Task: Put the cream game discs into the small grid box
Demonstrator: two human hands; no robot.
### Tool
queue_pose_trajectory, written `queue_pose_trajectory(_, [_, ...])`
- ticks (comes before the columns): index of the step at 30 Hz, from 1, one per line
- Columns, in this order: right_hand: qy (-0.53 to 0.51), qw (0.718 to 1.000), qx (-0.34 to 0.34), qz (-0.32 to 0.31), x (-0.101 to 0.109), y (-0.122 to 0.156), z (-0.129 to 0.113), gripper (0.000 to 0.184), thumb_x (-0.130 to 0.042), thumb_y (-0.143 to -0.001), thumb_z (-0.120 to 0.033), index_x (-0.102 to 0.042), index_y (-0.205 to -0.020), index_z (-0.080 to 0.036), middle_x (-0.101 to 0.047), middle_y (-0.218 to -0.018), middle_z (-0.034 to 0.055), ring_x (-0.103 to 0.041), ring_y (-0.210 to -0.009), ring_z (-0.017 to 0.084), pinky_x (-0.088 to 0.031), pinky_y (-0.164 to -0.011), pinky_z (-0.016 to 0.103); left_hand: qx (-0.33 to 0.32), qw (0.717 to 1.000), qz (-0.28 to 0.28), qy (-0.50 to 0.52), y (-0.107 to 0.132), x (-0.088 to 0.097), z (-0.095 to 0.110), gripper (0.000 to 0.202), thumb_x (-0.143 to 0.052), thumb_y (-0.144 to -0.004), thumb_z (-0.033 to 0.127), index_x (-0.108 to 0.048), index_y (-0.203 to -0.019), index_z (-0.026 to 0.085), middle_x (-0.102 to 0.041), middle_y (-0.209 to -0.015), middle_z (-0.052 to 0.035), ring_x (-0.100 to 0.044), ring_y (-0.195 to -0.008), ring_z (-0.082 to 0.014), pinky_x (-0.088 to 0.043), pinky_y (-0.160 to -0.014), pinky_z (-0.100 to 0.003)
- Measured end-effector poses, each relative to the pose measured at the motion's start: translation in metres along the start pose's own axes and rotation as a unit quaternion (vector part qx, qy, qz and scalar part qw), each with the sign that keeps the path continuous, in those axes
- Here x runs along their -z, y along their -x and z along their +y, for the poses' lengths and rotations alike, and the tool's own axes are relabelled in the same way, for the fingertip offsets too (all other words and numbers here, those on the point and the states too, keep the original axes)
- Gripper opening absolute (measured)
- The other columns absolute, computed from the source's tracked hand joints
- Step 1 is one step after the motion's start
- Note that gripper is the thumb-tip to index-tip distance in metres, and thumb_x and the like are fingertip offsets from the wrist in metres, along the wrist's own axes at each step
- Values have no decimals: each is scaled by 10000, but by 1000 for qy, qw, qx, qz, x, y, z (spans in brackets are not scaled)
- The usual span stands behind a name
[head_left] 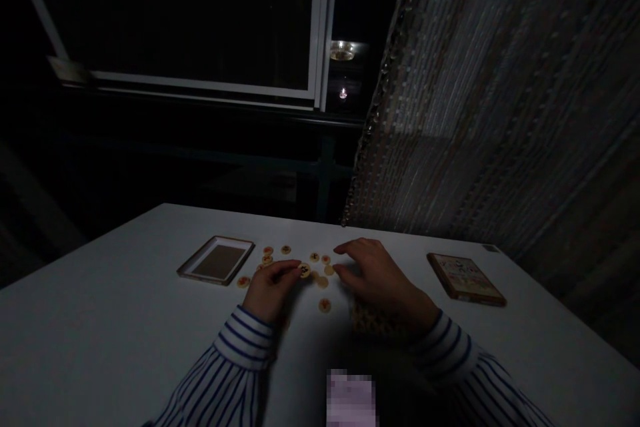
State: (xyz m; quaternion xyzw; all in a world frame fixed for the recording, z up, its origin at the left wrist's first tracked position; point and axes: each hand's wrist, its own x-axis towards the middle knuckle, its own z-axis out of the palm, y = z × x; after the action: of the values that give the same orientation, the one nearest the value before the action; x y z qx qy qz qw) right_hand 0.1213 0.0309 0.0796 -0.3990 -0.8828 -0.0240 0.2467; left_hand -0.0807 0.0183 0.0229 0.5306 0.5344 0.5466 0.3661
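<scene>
Dim light filled the room, with a dark window [175,27] in the upper left of the frame and a beaded curtain [475,80] in the upper right. Across the lower half stretched a white table [125,320]. Near the centre, my left hand [270,287] pinched one round piece [305,271], marked with a black sign, between thumb and forefinger. My right hand [373,273], right of centre, gripped nothing that I could see; its thumb and forefinger were spread beside a plain piece [329,270], and I could not tell if the thumb touched it.

As I judged, the pinched piece could slip, because only the fingertips had it by the edge. My right wrist was above rows of pieces [377,321], so a careless lowering of the striped sleeve [450,347] could push them out of order. Weak light could also make me misread a sign.

I counted seven loose marked pieces [325,305]: four left of centre, three nearer the middle. Plain ones were at least two, perhaps three. Some were partly hidden by my left hand, and the rows were too dark for counting. One shallow tray [217,263] lay at left, one printed box [466,278] at right.
</scene>
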Motion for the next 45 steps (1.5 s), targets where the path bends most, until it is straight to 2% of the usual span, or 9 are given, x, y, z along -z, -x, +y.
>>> queue_pose_trajectory(6, [-25, 998, -45, 36, 6, 19, 14, 248, -493, -792, -294, -565, -1003, -185, -615, -983, 50, -521, -948, 177, -351, -857, 342, -10, 1000, -28, -1, 6, -15, 9, 205, -624, -627, 293, -666, -773, 156, -699, -783, -53, -634, -783, -189, -494, -750, -293])
queue_pose_trajectory(15, [-40, 997, -64, 34, 9, 35, 21, 204, -464, -808, -259, -583, -959, -189, -631, -954, 28, -531, -920, 168, -352, -844, 340, 1, 998, -53, 17, 14, -43, 14, 243, -622, -630, 299, -656, -802, 131, -688, -804, -70, -622, -793, -187, -473, -771, -303])
queue_pose_trajectory(21, [-43, 996, -68, 23, 9, 39, 26, 197, -457, -812, -261, -593, -937, -194, -638, -927, 25, -535, -908, 166, -354, -832, 329, 6, 999, -45, 7, 14, -57, 20, 256, -635, -608, 295, -658, -796, 122, -685, -814, -82, -618, -792, -192, -467, -779, -317])
queue_pose_trajectory(25, [-41, 996, -70, 19, 11, 41, 27, 191, -457, -808, -245, -599, -923, -189, -642, -912, 23, -540, -886, 164, -360, -815, 319, -19, 998, -60, 25, 12, -68, 23, 240, -627, -621, 293, -658, -795, 130, -676, -880, -83, -606, -855, -186, -448, -821, -308])
queue_pose_trajectory(28, [-42, 996, -79, 22, 13, 42, 29, 191, -453, -810, -246, -603, -915, -190, -641, -901, 25, -541, -871, 160, -362, -805, 309, -33, 997, -57, 26, 11, -78, 24, 221, -619, -635, 288, -656, -799, 144, -678, -840, -61, -610, -826, -175, -457, -799, -296])
queue_pose_trajectory(34, [-38, 994, -101, 30, 16, 46, 34, 178, -456, -809, -242, -604, -897, -200, -638, -878, 10, -543, -840, 148, -371, -769, 286, -39, 998, -40, 37, 11, -96, 17, 220, -610, -649, 294, -656, -803, 143, -682, -811, -59, -618, -795, -176, -472, -772, -296])
queue_pose_trajectory(40, [-35, 993, -108, 11, 17, 45, 38, 178, -453, -807, -236, -611, -880, -200, -644, -862, 12, -551, -826, 152, -379, -769, 285, -16, 999, -32, 38, 16, -100, 2, 228, -624, -638, 289, -656, -805, 138, -686, -812, -67, -625, -787, -179, -480, -769, -303])
queue_pose_trajectory(45, [-26, 994, -106, -25, 14, 44, 40, 190, -442, -806, -229, -617, -872, -192, -645, -855, 31, -557, -831, 155, -385, -768, 282, 30, 995, -11, 92, 22, -99, 7, 198, -645, -592, 245, -648, -754, 130, -696, -778, -68, -641, -741, -174, -504, -717, -280])
